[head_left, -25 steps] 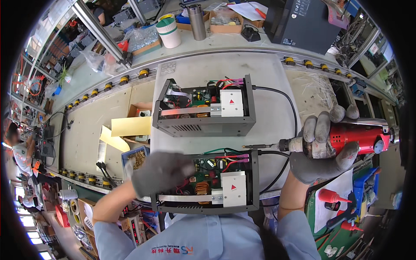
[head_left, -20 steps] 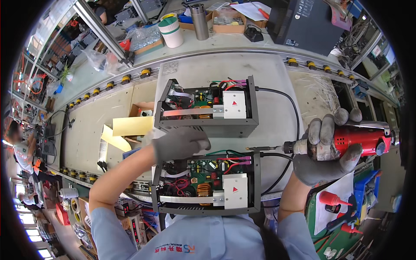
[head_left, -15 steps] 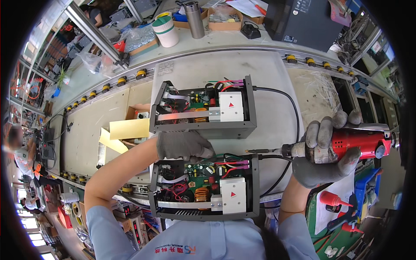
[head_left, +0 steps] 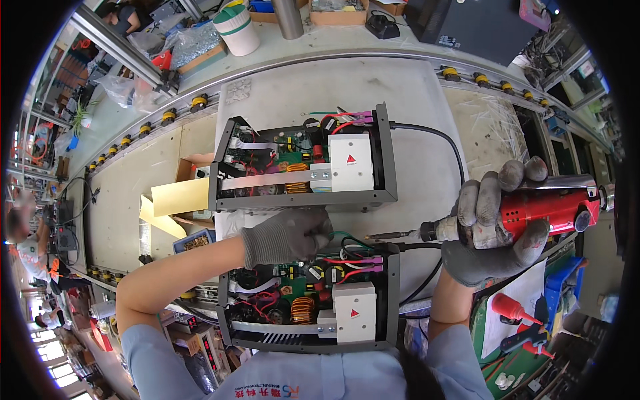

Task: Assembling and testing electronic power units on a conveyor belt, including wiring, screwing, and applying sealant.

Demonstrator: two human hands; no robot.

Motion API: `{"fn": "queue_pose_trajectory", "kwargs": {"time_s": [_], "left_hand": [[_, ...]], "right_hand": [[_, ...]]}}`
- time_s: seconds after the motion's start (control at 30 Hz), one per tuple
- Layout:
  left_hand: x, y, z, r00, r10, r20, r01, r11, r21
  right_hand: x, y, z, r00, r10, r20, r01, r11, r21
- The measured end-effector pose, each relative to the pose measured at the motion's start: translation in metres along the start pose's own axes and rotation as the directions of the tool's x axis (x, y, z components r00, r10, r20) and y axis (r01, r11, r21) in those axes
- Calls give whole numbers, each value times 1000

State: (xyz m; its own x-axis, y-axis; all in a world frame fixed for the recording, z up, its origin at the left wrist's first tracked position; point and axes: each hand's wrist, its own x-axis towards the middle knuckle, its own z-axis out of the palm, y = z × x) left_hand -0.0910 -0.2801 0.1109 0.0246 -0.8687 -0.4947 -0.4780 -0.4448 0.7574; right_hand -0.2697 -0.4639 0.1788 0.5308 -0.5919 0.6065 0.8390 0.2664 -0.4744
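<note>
My left hand [head_left: 287, 235], in a grey knit glove, hovers above the back edge of the nearer open metal case [head_left: 310, 347]. Its fingers are pinched together, and a green wire [head_left: 343, 235] comes out at their tips. In my right hand [head_left: 490, 260], also gloved, is a red power screwdriver [head_left: 550, 212], held level with its long bit [head_left: 393, 235] pointing left toward that wire. The bit's tip stands a little apart from my left fingers. Inside the nearer case are a green circuit board [head_left: 290, 291], a copper coil [head_left: 302, 310] and a white cover plate [head_left: 355, 313].
A second open case [head_left: 303, 199] of the same kind lies behind, its black cable [head_left: 460, 150] curving right. Left are folded yellow cards [head_left: 180, 197] and a blue tray of small screws [head_left: 193, 241]. Red bottles [head_left: 513, 309] lie at lower right. Rollers [head_left: 169, 116] line the far rail.
My left hand has risen slightly off the nearer case, with the green wire at its fingertips. The screwdriver has shifted a little left. My view has shifted, moving the cases slightly.
</note>
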Motion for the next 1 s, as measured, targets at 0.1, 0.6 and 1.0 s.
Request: {"fn": "queue_pose_trajectory", "kwargs": {"time_s": [0.1, 0.6, 1.0], "left_hand": [[6, 3, 4, 983, 124, -137, -106, 985, 133], [36, 26, 25, 950, -113, -291, 53, 977, -207], [37, 32, 7, 961, -270, 60, 276, 953, -128]], "right_hand": [[-2, 5, 0, 1000, 23, -13, -23, 1000, -2], [-12, 8, -6, 994, 79, -75, -82, 996, -29], [-20, 10, -2, 960, 228, -161, -244, 966, -87]]}}
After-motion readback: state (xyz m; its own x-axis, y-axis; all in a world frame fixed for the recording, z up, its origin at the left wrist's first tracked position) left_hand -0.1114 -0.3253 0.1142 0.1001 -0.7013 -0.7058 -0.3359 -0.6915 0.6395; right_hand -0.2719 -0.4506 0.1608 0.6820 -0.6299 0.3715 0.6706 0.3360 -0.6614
